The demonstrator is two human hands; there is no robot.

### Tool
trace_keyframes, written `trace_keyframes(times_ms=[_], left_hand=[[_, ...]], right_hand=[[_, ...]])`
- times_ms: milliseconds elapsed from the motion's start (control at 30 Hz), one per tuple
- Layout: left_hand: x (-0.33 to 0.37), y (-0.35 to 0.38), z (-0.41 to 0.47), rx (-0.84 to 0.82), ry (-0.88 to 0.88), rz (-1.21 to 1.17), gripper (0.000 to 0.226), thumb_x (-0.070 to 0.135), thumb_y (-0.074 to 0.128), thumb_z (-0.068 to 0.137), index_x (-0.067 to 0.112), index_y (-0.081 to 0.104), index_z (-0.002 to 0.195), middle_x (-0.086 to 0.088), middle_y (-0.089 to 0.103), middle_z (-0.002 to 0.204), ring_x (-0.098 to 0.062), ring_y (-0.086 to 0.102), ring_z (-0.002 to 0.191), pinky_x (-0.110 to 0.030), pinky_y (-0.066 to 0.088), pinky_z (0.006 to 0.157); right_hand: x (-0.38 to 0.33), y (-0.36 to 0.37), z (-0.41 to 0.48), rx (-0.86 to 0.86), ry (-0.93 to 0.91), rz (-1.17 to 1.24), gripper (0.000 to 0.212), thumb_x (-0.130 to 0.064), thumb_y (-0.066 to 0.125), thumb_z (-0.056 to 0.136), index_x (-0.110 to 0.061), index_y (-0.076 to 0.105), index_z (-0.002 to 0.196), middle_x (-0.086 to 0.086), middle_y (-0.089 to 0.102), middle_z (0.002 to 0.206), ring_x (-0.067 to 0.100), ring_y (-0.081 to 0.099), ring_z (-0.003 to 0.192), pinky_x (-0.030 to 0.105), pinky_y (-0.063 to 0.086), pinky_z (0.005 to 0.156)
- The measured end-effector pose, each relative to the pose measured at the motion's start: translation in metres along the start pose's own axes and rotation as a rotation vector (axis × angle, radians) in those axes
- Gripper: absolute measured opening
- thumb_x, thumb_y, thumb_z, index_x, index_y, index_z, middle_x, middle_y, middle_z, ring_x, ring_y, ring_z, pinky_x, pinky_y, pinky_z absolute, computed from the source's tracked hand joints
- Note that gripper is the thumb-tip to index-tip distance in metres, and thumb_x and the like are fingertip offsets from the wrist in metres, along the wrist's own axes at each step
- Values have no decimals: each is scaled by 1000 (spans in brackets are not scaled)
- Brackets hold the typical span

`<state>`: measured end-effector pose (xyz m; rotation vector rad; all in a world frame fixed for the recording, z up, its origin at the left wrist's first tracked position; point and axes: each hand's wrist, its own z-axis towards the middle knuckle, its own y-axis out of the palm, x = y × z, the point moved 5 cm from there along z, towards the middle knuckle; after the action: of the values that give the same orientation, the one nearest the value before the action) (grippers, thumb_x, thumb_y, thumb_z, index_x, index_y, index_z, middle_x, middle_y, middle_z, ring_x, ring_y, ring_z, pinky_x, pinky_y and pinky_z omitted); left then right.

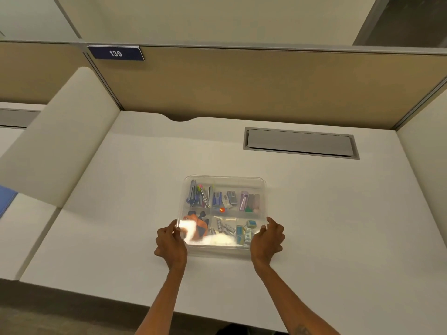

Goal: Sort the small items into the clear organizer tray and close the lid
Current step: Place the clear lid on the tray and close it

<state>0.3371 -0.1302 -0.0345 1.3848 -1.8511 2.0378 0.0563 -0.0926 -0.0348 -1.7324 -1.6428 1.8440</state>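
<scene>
The clear organizer tray (262,187) sits in the middle of the white desk, with its transparent lid (225,180) lying over it. Through the lid I see small items in compartments: clips and pens (199,195) at the back left, staplers or sharpeners (226,198) in the middle, purple pieces (249,200) at the back right, an orange and black item (199,224) at the front left, small blue boxes (244,233) at the front right. My left hand (170,240) grips the lid's front left corner. My right hand (267,238) grips its front right corner.
The white desk (121,238) is bounded by tan partition walls behind and at both sides. A grey cable hatch (300,143) is set into the desk at the back right. A blue sign reading 139 (115,53) hangs on the partition's top edge.
</scene>
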Motion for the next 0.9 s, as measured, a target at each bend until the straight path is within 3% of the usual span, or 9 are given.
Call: trace_keyframes(times_ms=[500, 600, 700, 800, 900], left_hand=[[7, 6, 9, -47, 2, -41, 29, 8, 56, 94, 19, 65, 120, -11, 60, 116, -32, 59, 106, -54, 38, 94], [19, 7, 12, -83, 103, 50, 37, 13, 55, 96, 18, 56, 132, -11, 56, 132, -33, 52, 121, -53, 38, 98], [40, 14, 11, -180, 327, 174, 45, 23, 49, 100, 17, 44, 144, -9, 40, 153, -32, 35, 141, -52, 31, 111], [58, 27, 6, -314, 532, 390, 57, 40, 36, 101, 22, 21, 154, -5, 13, 164, -27, 8, 152, -50, 12, 122], [62, 34, 7, -383, 612, 599, 80, 65, -9, 87, 25, 3, 155, -4, -4, 165, -27, -4, 153, -51, 6, 122]], right_hand=[[1, 1, 3, 10, -28, -74, 39, -7, 53, 94, -16, 49, 131, 12, 53, 126, 31, 50, 116, 51, 45, 89], [-8, 2, 1, -15, -183, -133, 48, -14, 54, 94, -20, 41, 140, 8, 46, 141, 28, 46, 126, 49, 41, 98], [-22, 12, -3, -106, -420, -275, 57, -30, 43, 99, -24, 22, 152, 2, 19, 161, 24, 20, 148, 48, 21, 117], [-29, 24, -1, -186, -591, -486, 62, -44, 24, 101, -26, 0, 154, 1, -8, 163, 23, -6, 151, 52, 1, 122], [-29, 31, 3, -241, -632, -565, 63, -48, 18, 101, -23, -6, 154, 3, -12, 162, 24, -9, 151, 54, -3, 121]])
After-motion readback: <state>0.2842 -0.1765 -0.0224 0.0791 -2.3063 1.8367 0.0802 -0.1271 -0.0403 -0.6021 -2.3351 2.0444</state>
